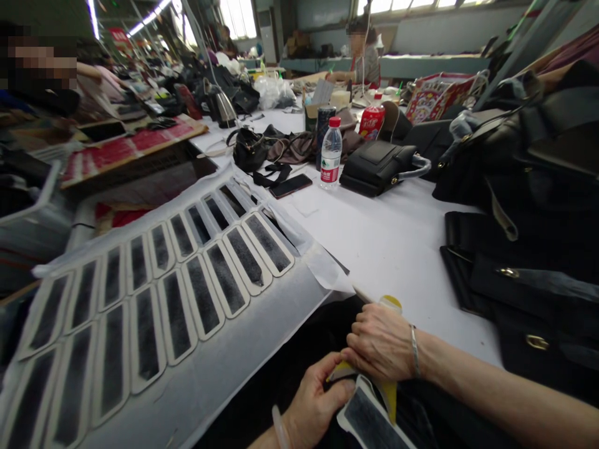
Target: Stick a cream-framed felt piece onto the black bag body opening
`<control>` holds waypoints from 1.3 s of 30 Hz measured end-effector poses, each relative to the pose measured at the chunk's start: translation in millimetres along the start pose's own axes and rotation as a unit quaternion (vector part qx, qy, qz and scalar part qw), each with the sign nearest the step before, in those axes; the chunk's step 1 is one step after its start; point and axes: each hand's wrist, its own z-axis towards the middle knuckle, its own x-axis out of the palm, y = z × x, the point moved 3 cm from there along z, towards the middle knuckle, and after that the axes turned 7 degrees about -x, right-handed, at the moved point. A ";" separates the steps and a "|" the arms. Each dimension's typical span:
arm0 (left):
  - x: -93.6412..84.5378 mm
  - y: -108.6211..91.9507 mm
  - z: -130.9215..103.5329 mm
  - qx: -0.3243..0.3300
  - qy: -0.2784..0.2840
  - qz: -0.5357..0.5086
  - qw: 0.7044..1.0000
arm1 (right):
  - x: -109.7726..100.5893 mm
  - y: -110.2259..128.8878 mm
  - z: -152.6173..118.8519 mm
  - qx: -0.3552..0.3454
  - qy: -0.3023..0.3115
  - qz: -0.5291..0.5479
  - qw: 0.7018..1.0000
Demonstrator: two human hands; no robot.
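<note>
My right hand (381, 343), a bracelet at its wrist, is closed around a yellow-and-whitish thing (389, 399) with flaps like peel; its exact kind is unclear. A yellow end shows above the knuckles and a flap hangs below. My left hand (316, 399), with a pale bangle, meets it at the fingertips, thumb and forefinger pinching at another yellow flap. Just under the left thumb lies a dark panel with a pale border (374, 418), over black material in my lap. To the left, similar pale-edged dark panels (175, 315) lie in two rows on a white sheet-covered board (253, 337).
On the white table (379, 234) stand a water bottle (330, 153) and a dark tumbler (324, 128), near a phone (291, 186). Black bags (377, 167) crowd the right side. A kettle (223, 109) stands farther back. Other people (362, 59) sit beyond.
</note>
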 end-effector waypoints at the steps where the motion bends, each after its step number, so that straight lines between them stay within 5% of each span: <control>1: 0.5 -1.3 -0.5 0.001 0.002 0.002 1.000 | -0.1 0.6 -0.1 0.000 0.001 -0.002 1.000; 17: 0.1 -26.3 -11.4 0.020 -0.028 0.201 0.979 | 5.8 7.5 -2.1 0.025 0.005 -0.003 1.000; 30: -0.7 -29.0 -16.0 0.036 -0.027 0.319 0.947 | 14.1 30.8 -18.8 0.140 0.012 0.031 0.990; 39: -3.0 -36.7 -9.0 -0.003 0.070 0.233 0.970 | 21.9 52.7 -32.2 0.206 0.012 0.058 0.977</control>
